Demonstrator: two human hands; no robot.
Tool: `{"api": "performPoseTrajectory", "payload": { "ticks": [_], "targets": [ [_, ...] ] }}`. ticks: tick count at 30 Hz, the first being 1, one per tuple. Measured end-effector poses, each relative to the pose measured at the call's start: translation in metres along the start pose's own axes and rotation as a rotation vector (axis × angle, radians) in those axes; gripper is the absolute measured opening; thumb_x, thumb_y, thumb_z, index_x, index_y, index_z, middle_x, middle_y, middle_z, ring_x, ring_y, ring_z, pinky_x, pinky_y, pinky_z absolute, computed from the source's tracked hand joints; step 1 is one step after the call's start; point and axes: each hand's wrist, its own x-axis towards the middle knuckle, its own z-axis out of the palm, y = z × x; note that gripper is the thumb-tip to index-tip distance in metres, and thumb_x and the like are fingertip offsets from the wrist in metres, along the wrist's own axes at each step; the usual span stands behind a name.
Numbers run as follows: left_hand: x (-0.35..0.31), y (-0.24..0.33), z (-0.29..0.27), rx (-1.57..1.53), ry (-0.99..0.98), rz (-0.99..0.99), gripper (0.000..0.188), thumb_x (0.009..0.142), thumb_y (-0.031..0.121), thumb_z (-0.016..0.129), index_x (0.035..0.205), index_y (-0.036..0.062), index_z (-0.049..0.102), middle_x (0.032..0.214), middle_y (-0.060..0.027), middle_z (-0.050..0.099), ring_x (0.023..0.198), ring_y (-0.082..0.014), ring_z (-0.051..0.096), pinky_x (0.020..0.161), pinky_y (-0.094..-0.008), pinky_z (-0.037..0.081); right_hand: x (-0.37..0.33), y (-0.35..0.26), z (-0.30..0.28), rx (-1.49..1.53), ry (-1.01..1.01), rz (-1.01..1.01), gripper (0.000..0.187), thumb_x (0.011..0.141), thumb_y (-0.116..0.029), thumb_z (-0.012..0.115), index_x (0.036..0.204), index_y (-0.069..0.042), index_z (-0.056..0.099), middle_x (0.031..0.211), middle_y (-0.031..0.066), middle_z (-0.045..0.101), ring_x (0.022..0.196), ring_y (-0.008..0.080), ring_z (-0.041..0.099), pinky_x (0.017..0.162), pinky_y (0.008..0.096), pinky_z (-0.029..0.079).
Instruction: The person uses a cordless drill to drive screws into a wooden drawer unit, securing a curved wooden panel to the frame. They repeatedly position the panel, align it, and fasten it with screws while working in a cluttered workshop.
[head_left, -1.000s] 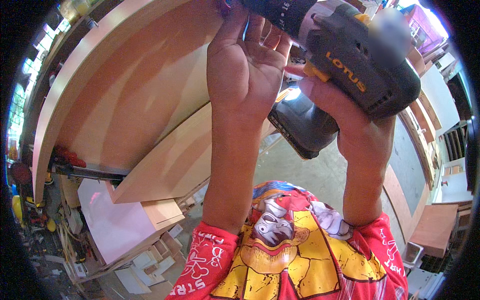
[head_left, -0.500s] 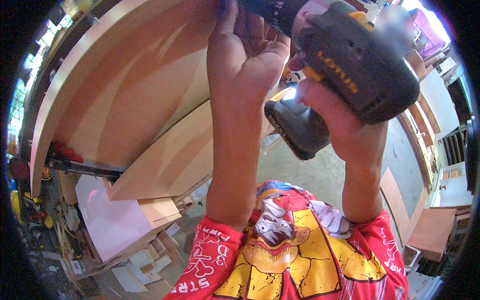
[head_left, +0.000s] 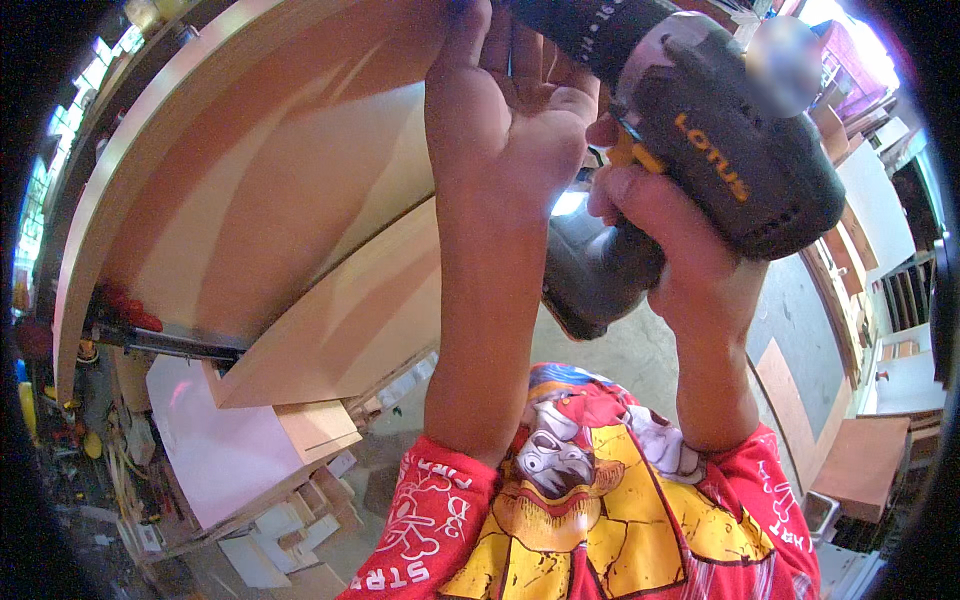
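Note:
My right hand (head_left: 680,225) is wrapped round the grip of a black and grey cordless drill (head_left: 730,140), index finger by its yellow trigger. The drill's chuck (head_left: 580,30) points up and left, and a small white light glows near the grip. Beside the chuck my left hand (head_left: 515,110) is raised palm toward me, thumb up and fingers bent. Its fingertips meet at the drill's front end near the upper edge, where what they pinch is hidden. Behind them stands a large curved wooden panel (head_left: 270,190), joined to a lower wooden board (head_left: 340,310).
A black bar clamp with a red part (head_left: 130,310) sits at the panel's lower left. Below are a white-topped box (head_left: 220,430) and several wood offcuts (head_left: 290,530). Boards (head_left: 870,460) lean and lie at the right. Tools and cords clutter the far left.
The drill and my right hand have shifted slightly right and down, and the drill looks less blurred. My left hand has moved a little right and down, staying by the chuck.

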Motion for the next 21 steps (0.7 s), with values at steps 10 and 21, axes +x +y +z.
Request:
{"api": "performPoseTrajectory", "payload": {
  "ticks": [10, 21],
  "targets": [
    [0.003, -0.009, -0.01, 0.009, 0.144, 0.126, 0.031, 0.104, 0.028, 0.064, 0.125, 0.0062, 0.067, 0.125, -0.0066, 0.072, 0.125, -0.0234, 0.061, 0.114, -0.0454, 0.04, 0.002, -0.02, -0.004, -0.15, -0.043, 0.103, 0.035, 0.087, -0.009, 0.071, 0.119, 0.003, 0.068, 0.104, 0.0124, 0.074, 0.073, 0.017, 0.067, 0.066, 0.03, 0.053],
    [-0.005, -0.006, -0.01, 0.075, 0.137, 0.188, 0.034, 0.1, 0.021, 0.066, 0.125, -0.0016, 0.065, 0.122, -0.0123, 0.07, 0.121, -0.0277, 0.063, 0.11, -0.0433, 0.044, 0.007, -0.017, 0.001, -0.194, -0.085, 0.058, 0.03, 0.09, -0.007, 0.069, 0.118, 0.003, 0.068, 0.101, 0.0092, 0.074, 0.073, 0.0143, 0.066, 0.066, 0.028, 0.052]
  ]
}}
